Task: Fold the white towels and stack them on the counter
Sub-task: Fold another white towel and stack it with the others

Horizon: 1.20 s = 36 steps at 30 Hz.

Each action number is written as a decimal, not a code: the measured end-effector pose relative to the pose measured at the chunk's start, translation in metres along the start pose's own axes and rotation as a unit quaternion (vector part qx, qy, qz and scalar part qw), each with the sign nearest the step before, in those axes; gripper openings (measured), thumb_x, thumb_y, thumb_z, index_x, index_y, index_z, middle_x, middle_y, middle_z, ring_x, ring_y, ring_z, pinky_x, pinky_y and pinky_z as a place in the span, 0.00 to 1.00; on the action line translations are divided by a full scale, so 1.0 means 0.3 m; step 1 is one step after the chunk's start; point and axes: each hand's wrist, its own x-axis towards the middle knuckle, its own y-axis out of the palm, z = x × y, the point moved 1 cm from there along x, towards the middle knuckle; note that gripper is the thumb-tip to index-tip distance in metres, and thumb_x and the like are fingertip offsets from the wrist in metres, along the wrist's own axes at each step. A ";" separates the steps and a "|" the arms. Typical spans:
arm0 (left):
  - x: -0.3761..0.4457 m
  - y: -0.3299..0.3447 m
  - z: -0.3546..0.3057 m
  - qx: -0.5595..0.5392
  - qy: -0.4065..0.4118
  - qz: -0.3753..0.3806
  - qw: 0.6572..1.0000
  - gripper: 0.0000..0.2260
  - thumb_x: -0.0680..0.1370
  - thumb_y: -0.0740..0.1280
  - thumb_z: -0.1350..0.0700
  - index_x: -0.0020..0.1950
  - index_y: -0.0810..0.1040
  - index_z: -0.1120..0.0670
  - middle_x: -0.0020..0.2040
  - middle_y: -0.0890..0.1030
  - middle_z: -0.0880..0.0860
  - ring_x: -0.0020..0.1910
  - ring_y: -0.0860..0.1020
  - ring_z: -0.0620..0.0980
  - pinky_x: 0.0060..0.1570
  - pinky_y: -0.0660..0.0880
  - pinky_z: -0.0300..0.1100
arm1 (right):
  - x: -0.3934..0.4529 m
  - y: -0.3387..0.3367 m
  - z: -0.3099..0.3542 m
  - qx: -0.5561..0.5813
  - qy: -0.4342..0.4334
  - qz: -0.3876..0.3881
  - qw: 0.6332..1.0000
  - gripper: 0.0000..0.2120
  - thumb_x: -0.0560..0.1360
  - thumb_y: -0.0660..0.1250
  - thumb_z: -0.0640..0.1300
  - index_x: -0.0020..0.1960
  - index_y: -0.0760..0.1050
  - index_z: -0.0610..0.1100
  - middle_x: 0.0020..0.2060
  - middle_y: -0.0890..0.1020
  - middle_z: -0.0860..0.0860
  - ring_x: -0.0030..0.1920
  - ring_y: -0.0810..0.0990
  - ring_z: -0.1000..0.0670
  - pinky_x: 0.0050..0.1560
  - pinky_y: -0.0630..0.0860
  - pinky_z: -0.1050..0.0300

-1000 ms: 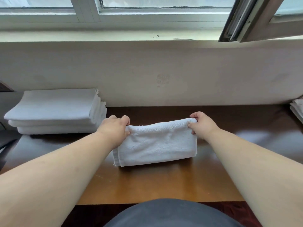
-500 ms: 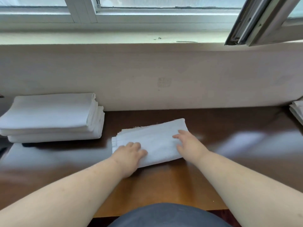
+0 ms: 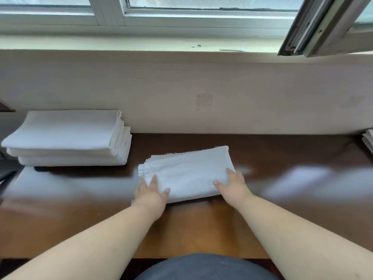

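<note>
A folded white towel lies flat on the brown wooden counter, roughly in the middle, its long side tilted so the right end sits farther back than the left. Frayed threads show along its far edge. Both hands rest on its near side with fingers straight and spread — neither curls around the cloth. The left hand presses flat on the near-left corner, its fingertips on the fabric and its heel on the wood. The right hand lies on the near-right corner, thumb pointing inward across the towel, fingers along the right edge. To the left, against the pale wall, stands a stack of folded towels — 3 layers can be made out, edges roughly aligned, well apart from the one under the hands. At the far right edge of the view a sliver of more white cloth shows on the counter. Above the wall runs a window sill, with an open window frame angled inward at the upper right.
</note>
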 end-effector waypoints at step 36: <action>-0.593 -0.487 -0.002 -0.590 0.144 0.065 0.792 0.34 0.55 0.80 0.49 0.59 0.80 0.54 0.52 0.85 0.57 0.47 0.85 0.55 0.38 0.80 0.45 | -0.345 -0.623 0.190 0.390 -0.230 0.186 0.872 0.24 0.65 0.66 0.33 0.61 0.77 0.40 0.55 0.83 0.36 0.54 0.82 0.38 0.60 0.76 0.40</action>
